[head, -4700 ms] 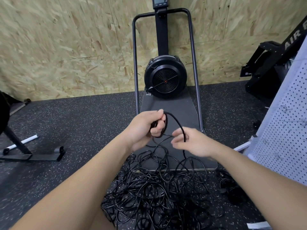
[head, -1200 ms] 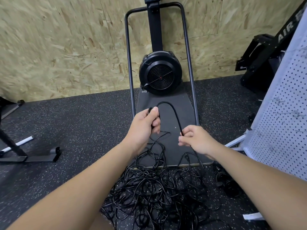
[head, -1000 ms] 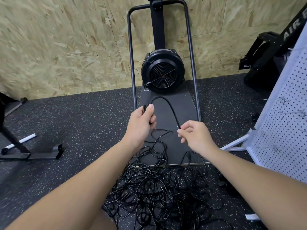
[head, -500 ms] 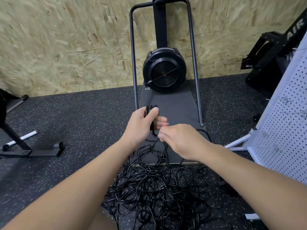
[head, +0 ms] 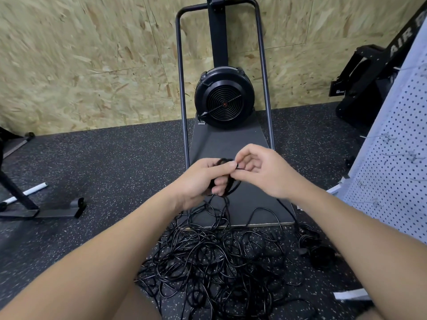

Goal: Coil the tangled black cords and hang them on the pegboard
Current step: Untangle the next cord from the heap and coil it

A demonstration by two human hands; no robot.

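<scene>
Hands Meet Over a Small Coil of Black Cord

Fingers of the left hand (head: 203, 179) curl around a small coil of black cord (head: 227, 179), thumb pressed across its top, while the right hand (head: 263, 172) pinches a strand at the coil's upper edge between thumb and forefinger, its other fingers loosely bent. Both hands touch over the grey base plate (head: 254, 204) of a fan-wheel exercise machine (head: 223, 101). Cord runs down from the coil into a tangled black pile (head: 217, 262) on the speckled rubber floor (head: 104, 172), just in front of the plate. A smaller black bundle (head: 316, 252) lies to the right of the pile. A white pegboard (head: 397, 172) with wire hooks stands at the right edge, well apart from the hands. Chipboard wall (head: 92, 65) closes the background.
</scene>
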